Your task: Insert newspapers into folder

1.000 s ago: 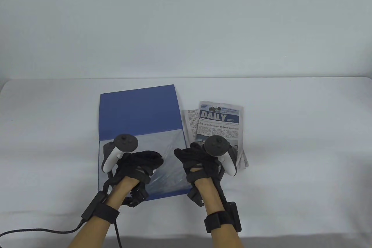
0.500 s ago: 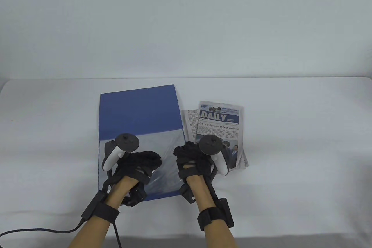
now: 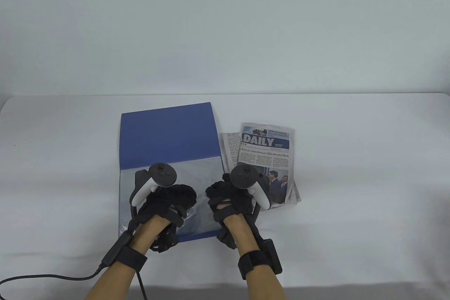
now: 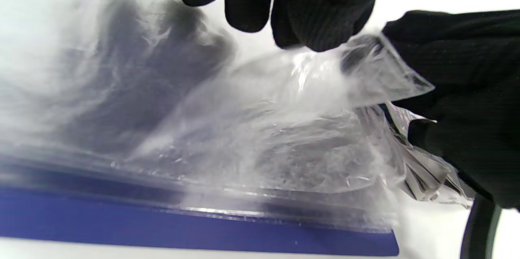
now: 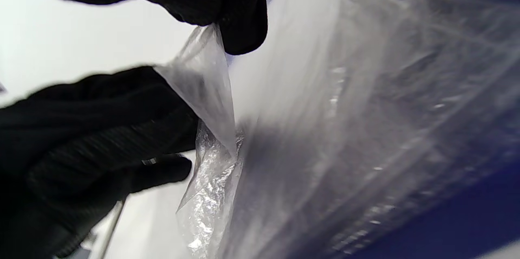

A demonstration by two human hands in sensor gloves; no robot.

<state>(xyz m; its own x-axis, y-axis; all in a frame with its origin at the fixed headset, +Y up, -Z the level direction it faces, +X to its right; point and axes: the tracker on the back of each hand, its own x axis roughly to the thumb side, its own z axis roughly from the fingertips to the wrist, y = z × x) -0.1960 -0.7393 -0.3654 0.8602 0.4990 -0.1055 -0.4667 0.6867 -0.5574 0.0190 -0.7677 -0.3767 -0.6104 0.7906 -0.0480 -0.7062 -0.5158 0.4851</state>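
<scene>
On the near half of the open blue folder (image 3: 168, 134), your left hand (image 3: 165, 205) and right hand (image 3: 228, 201) both pinch its clear plastic sleeve (image 4: 284, 129), the newspapers (image 3: 267, 159) lying just right.

- a table (image 3: 369, 180) covered in white cloth spans the width of the table view, its far corners rounded
- behind it rises a plain, pale grey-white wall (image 3: 225, 25), with no marks or fixtures showing
- the light is soft and even, with only faint shadows on the cloth
- a darker grey strip runs along the bottom edge, below the table's near edge
</scene>
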